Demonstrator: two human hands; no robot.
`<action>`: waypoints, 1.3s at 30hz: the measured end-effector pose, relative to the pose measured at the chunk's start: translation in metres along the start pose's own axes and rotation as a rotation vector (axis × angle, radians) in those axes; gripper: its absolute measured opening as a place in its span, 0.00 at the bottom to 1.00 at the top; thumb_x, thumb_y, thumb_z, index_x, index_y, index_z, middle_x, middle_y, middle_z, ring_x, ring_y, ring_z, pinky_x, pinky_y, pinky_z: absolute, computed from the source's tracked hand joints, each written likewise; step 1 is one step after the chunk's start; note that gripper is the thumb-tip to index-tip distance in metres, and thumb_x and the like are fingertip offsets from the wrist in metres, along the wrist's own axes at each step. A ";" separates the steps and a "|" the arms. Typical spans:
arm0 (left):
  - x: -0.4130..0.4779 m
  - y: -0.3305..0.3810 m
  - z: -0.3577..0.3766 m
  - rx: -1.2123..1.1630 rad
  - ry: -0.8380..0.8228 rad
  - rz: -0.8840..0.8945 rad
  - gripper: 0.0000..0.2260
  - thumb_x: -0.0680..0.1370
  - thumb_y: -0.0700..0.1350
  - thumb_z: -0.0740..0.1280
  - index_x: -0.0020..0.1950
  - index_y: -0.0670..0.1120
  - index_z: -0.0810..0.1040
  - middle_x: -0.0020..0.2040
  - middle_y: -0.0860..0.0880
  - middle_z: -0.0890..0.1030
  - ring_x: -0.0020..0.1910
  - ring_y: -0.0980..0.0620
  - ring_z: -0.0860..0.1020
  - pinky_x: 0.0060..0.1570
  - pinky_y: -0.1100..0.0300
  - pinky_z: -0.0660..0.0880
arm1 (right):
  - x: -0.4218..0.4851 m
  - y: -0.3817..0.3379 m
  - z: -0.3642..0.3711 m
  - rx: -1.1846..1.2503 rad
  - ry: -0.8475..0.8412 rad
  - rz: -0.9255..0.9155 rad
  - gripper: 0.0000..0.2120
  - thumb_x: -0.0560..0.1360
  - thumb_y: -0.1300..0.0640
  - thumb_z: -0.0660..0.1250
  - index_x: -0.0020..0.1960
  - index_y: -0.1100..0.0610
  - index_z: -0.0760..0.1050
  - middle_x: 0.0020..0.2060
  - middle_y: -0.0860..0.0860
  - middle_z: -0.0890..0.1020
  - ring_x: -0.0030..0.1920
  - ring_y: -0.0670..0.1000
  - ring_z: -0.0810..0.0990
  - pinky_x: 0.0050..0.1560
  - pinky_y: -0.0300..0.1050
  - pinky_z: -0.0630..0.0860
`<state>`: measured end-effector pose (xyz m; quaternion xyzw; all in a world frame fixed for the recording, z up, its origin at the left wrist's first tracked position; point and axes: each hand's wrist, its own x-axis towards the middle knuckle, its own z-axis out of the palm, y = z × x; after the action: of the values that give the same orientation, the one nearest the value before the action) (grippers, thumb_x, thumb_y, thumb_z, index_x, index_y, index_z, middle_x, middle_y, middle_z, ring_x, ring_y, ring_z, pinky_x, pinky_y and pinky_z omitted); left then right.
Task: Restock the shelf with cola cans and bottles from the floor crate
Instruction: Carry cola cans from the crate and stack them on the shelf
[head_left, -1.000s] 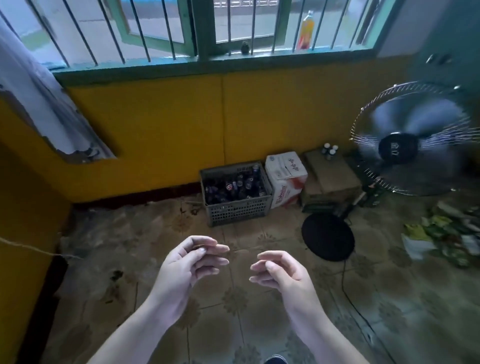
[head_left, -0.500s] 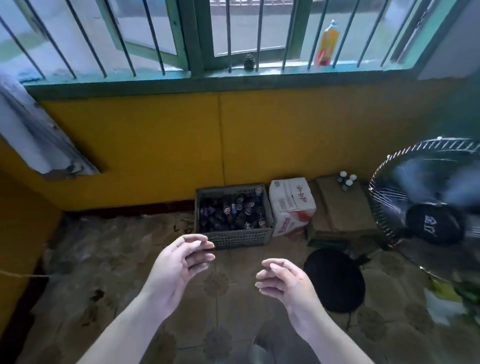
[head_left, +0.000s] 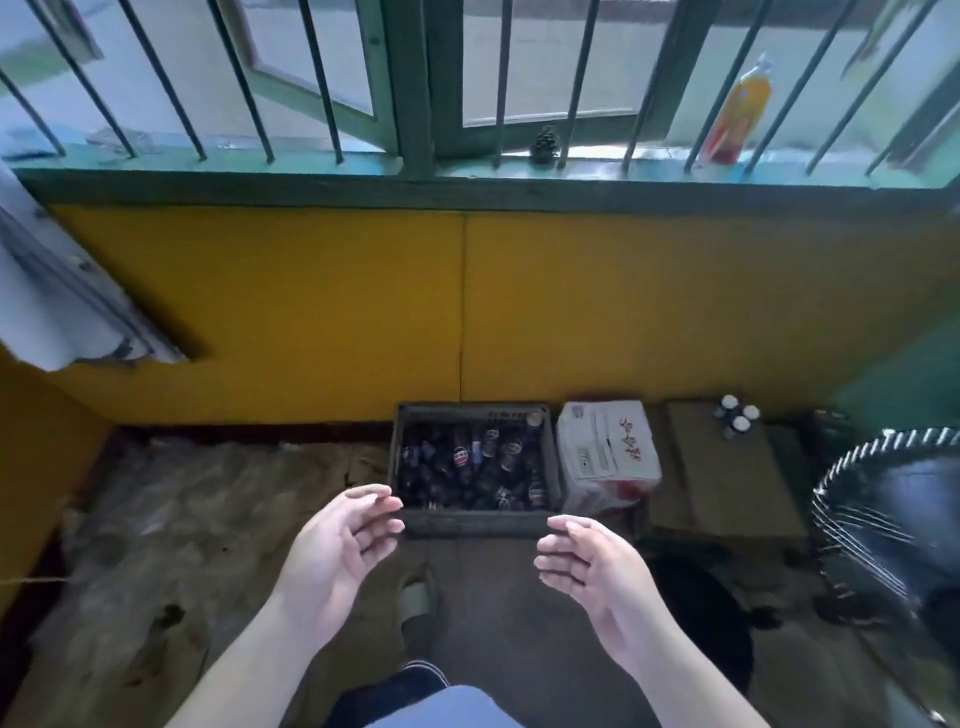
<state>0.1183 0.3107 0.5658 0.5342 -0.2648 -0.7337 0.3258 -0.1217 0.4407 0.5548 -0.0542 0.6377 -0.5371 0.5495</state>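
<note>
**What you are wearing**

Your left hand (head_left: 337, 551) and right hand (head_left: 592, 571) are bare. Both forearms are uncovered all the way down to the bottom edge of the head view.

Low at the centre you show a patch of pale blue fabric (head_left: 441, 709), smooth and unmarked. Whether it is a shirt hem or a knee cannot be told. Beside it runs a dark navy trouser leg (head_left: 384, 699), with thin pale stripes at its far end. Beyond that, your foot wears a grey-green slide sandal (head_left: 415, 597) with one broad strap.
</note>
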 end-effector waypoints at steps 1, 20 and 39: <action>0.022 0.004 0.001 -0.005 0.012 -0.023 0.11 0.85 0.39 0.58 0.53 0.43 0.80 0.47 0.43 0.84 0.41 0.48 0.82 0.48 0.53 0.76 | 0.011 -0.004 0.001 0.011 0.030 0.004 0.11 0.84 0.63 0.59 0.58 0.65 0.79 0.43 0.61 0.86 0.43 0.59 0.85 0.47 0.52 0.81; 0.316 0.045 0.127 0.445 -0.136 -0.399 0.08 0.82 0.40 0.65 0.57 0.39 0.81 0.46 0.42 0.85 0.41 0.46 0.81 0.46 0.54 0.76 | 0.229 -0.031 0.016 0.294 0.425 0.306 0.10 0.83 0.62 0.60 0.57 0.65 0.78 0.44 0.62 0.83 0.43 0.60 0.83 0.46 0.51 0.80; 0.665 -0.255 0.096 1.240 -0.195 -0.327 0.05 0.81 0.39 0.64 0.50 0.38 0.77 0.49 0.35 0.81 0.48 0.39 0.80 0.56 0.43 0.76 | 0.621 0.194 -0.065 -0.158 0.266 0.424 0.17 0.78 0.63 0.66 0.33 0.49 0.76 0.38 0.61 0.80 0.34 0.54 0.76 0.36 0.46 0.69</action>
<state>-0.1680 -0.0269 -0.0009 0.5875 -0.5828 -0.5301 -0.1847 -0.3128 0.1528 -0.0008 0.1089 0.7415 -0.3606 0.5553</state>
